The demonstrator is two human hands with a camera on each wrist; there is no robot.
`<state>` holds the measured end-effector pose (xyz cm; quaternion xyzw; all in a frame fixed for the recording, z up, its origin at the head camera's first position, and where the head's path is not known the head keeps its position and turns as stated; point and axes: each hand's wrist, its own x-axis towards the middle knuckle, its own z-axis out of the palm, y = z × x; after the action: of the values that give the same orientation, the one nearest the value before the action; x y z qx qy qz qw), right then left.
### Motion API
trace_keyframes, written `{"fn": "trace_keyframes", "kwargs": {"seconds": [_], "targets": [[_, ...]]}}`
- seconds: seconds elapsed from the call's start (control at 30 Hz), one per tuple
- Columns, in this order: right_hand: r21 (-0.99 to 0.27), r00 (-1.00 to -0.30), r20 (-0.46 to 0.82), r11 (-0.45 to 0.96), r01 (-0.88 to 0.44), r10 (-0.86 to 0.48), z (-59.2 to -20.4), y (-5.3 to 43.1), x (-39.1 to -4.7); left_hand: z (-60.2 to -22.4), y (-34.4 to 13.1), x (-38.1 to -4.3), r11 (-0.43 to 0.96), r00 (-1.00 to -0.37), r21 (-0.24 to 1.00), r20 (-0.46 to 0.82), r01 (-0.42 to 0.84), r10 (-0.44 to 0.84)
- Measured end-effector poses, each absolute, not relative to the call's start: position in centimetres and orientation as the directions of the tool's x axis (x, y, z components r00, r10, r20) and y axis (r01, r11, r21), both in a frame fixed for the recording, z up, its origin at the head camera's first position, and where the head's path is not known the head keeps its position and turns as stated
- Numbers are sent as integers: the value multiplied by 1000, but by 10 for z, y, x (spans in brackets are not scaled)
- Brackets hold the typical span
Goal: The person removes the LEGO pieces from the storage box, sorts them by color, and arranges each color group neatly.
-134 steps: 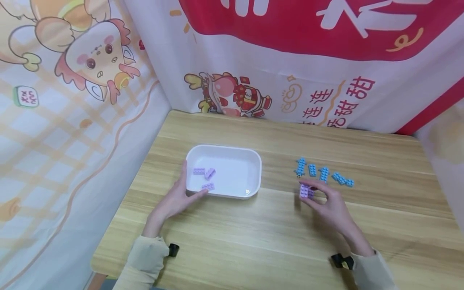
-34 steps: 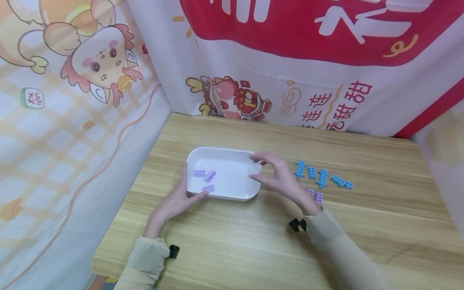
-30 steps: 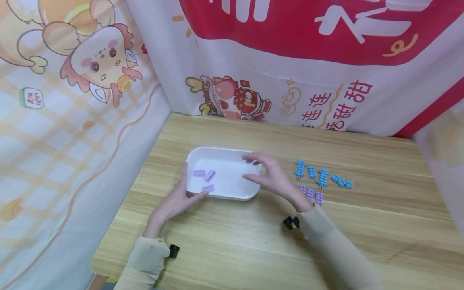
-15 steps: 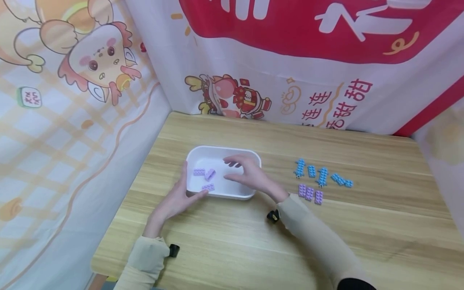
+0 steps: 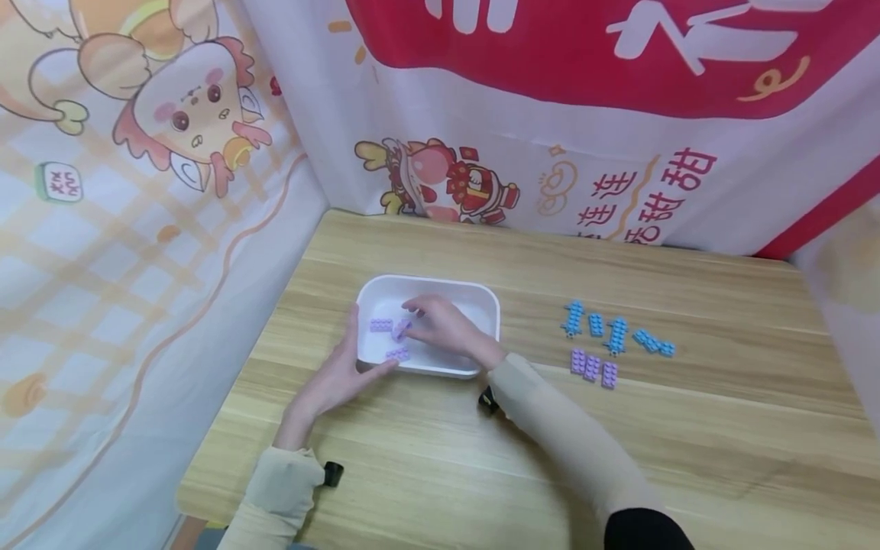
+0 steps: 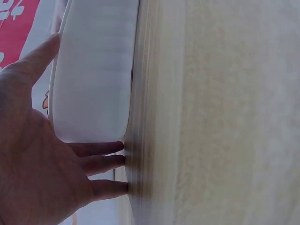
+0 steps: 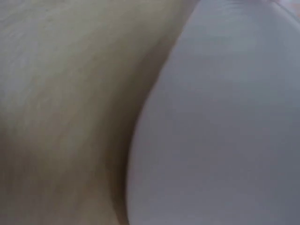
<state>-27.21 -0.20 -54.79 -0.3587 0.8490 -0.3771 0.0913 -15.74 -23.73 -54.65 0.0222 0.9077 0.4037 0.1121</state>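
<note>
A white tray (image 5: 474, 373) holds three light purple toy building bricks: one at the left (image 5: 381, 325), a tilted brick (image 5: 401, 329) in the middle, and one near the front wall (image 5: 398, 354). My left hand (image 5: 337, 376) rests against the tray's left end. In the left wrist view its fingers (image 6: 101, 164) lie straight along the outer wall, with the thumb at the rim. My right hand (image 5: 447, 325) reaches into the tray, thumb and fingers parted, with the thumb tip right at the tilted brick. The right wrist view shows only the tray's outer wall (image 7: 215, 131) and tabletop.
Three purple bricks (image 5: 592, 368) lie in a row on the wooden table (image 5: 412, 443), right of the tray. Just behind them are several blue pieces (image 5: 618, 336), some with side pins. A printed cloth (image 5: 536, 130) hangs behind the table.
My right hand set a purple brick down on the table beside the others, then moved left over the tray rim to the tilted brick. The left hand stayed at the tray.
</note>
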Motion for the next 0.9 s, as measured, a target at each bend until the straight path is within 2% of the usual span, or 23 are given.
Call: {"fn": "trace_keyframes", "kwargs": {"seconds": [0.07, 0.23, 0.3, 0.43, 0.6, 0.67, 0.9], "targets": [[-672, -713, 143, 461, -579, -687, -568, -5, -282, -547, -237, -158, 664, -974, 746, -177, -40, 139], [-636, -692, 139, 472, -611, -708, -569, -10, -282, -546, -236, -158, 655, -975, 755, -166, -30, 146], [-637, -694, 124, 479, -604, -709, -555, -11, -276, -546, -237, -158, 657, -975, 754, -168, -32, 145], [-614, -691, 133, 489, -620, -710, -568, -13, -282, -545, -238, -157, 656, -974, 754, -174, -36, 146], [-605, -711, 117, 518, -605, -693, -566, -13, -279, -544, -237, -157, 655, -972, 754, -183, -44, 145], [-610, -728, 90, 540, -579, -679, -552, -14, -271, -544, -237, -158, 657, -973, 753, -183, -46, 142], [-590, -741, 76, 569, -573, -667, -551, -18, -269, -545, -237, -159, 648, -974, 760, -178, -46, 140]]}}
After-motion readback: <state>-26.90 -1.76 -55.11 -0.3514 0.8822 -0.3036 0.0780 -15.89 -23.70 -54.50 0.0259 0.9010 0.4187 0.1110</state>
